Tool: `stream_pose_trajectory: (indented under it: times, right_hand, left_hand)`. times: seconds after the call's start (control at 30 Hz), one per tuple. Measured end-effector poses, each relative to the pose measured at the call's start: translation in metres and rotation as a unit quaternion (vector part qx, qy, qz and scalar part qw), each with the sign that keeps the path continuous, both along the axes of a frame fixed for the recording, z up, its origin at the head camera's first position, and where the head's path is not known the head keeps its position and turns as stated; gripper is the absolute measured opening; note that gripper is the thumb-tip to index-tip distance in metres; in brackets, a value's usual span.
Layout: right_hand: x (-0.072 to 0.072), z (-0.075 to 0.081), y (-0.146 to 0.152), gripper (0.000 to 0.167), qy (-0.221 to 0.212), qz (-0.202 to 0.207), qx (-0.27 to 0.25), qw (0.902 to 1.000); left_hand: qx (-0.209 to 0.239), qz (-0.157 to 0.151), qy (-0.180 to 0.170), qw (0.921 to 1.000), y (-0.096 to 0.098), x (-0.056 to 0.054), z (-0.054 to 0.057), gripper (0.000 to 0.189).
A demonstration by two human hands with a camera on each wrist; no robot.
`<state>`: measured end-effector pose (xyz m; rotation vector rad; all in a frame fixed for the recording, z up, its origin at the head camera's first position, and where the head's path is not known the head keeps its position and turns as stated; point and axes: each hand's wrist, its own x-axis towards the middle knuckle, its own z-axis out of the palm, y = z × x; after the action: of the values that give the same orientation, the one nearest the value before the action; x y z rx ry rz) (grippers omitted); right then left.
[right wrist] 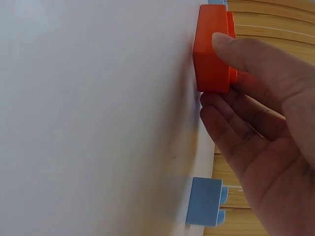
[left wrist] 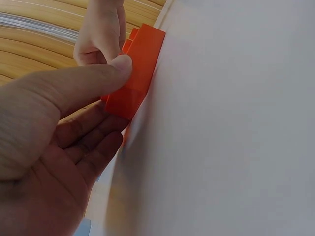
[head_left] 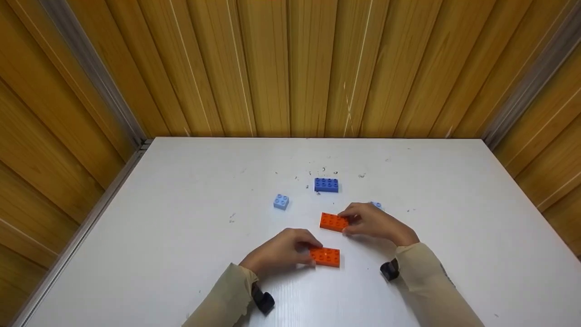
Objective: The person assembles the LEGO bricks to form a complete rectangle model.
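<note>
Two orange toy bricks with studs on top sit on the white table. My left hand (head_left: 286, 247) pinches the left end of the nearer orange brick (head_left: 327, 257) between thumb and fingers; in the left wrist view the thumb presses this brick's (left wrist: 140, 69) side. A little farther off, my right hand (head_left: 374, 221) grips the right end of the other orange brick (head_left: 332, 221). The right wrist view shows the thumb on that brick's (right wrist: 209, 54) near side. The two bricks stand apart, studs up.
A dark blue brick (head_left: 326, 184) lies beyond the hands. To its left is a small light blue brick (head_left: 281, 201); another light blue brick (head_left: 376, 205) is partly hidden behind my right hand. Wood-patterned panels (head_left: 308, 68) rise behind the white table (head_left: 181, 204).
</note>
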<state>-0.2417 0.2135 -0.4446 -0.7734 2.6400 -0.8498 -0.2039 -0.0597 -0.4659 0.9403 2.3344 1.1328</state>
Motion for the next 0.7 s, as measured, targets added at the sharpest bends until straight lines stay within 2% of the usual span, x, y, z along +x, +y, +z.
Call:
stream_pose_trajectory:
  times: [0.57, 0.7]
  right_hand:
    - [0.0051, 0.0007, 0.0055, 0.040, -0.019, -0.011, 0.006, 0.9997]
    - [0.0059, 0.0005, 0.0076, 0.040, -0.015, -0.002, 0.006, 0.9999]
  left_hand:
    - [-0.002, 0.020, -0.023, 0.9995, -0.0037, -0.0005, 0.0003, 0.031]
    - [-0.005, 0.023, -0.029, 0.9993, -0.0036, -0.0001, 0.0004, 0.030]
